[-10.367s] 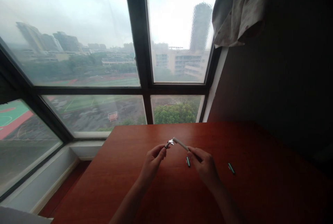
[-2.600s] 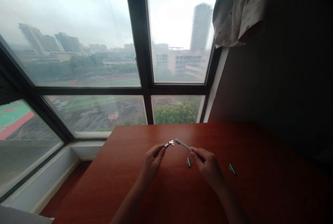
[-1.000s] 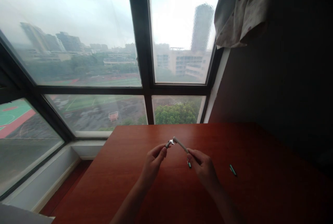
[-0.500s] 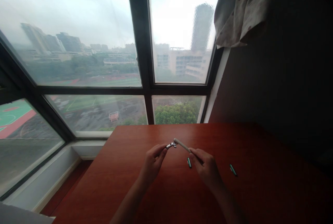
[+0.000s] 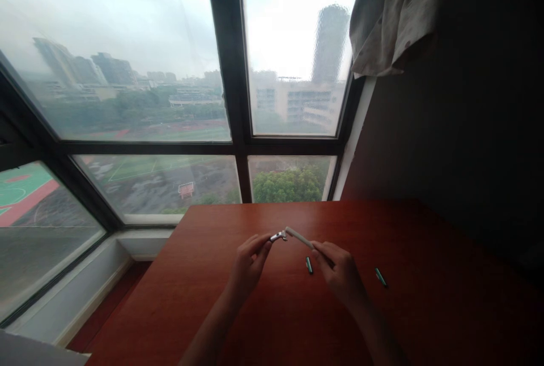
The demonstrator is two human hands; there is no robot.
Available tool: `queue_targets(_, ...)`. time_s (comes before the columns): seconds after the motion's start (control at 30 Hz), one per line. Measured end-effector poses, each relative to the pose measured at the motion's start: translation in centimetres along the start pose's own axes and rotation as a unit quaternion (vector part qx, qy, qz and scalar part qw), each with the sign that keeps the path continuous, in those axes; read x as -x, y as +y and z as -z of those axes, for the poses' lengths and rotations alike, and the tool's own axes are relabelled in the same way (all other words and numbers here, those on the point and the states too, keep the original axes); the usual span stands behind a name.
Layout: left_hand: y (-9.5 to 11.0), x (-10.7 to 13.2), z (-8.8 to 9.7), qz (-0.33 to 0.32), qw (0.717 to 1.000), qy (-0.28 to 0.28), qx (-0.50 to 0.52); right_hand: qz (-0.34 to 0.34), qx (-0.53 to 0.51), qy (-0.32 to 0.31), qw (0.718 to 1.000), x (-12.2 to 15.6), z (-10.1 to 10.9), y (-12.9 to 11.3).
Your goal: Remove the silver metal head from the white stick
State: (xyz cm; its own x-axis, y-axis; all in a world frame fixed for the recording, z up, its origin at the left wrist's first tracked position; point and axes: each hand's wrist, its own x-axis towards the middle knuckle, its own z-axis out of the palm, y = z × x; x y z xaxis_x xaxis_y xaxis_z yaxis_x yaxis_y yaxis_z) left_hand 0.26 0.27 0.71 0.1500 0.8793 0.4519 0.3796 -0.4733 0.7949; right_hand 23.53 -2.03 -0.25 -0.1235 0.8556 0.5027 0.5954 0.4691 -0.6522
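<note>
Over a reddish-brown wooden table (image 5: 425, 309), my left hand (image 5: 249, 267) pinches a small silver metal piece (image 5: 278, 236) between thumb and fingertips. My right hand (image 5: 340, 272) is closed round the lower end of a slim pale rod (image 5: 298, 237). The rod's far tip touches the metal piece. Both hands hover just above the tabletop. A small green and dark cylinder (image 5: 309, 265) lies on the table between my hands, close to the right one.
A second small green cylinder (image 5: 380, 277) lies to the right. A large dark-framed window (image 5: 233, 99) stands behind the table. A pale curtain (image 5: 391, 9) hangs bunched at the upper right, beside a dark wall (image 5: 467, 128).
Both hands keep hold of the same two parts. The rod's tip and the metal piece come together and part slightly over the frames. The two cylinders have not moved.
</note>
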Motion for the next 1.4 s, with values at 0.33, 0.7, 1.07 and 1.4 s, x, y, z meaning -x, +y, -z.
queue_targets(0.33,0.02,-0.01,-0.26,0.008,1.0,-0.003,0.023,-0.024,-0.04,0.028,0.999,0.14,-0.1,-0.12)
queue_targets(0.7,-0.08,0.02,-0.24,0.021,0.999,0.005,0.035,-0.011,-0.039,0.002,0.999,0.03,0.06,-0.45)
queue_targets(1.07,-0.65,0.19,-0.49,0.01,1.0,-0.012,0.008,-0.004,-0.015,0.006,1.0,-0.02,0.07,-0.38)
queue_targets(1.4,-0.74,0.14,-0.38,0.041,0.998,-0.004,0.047,0.002,-0.03,-0.012,0.999,0.03,0.42,-0.42)
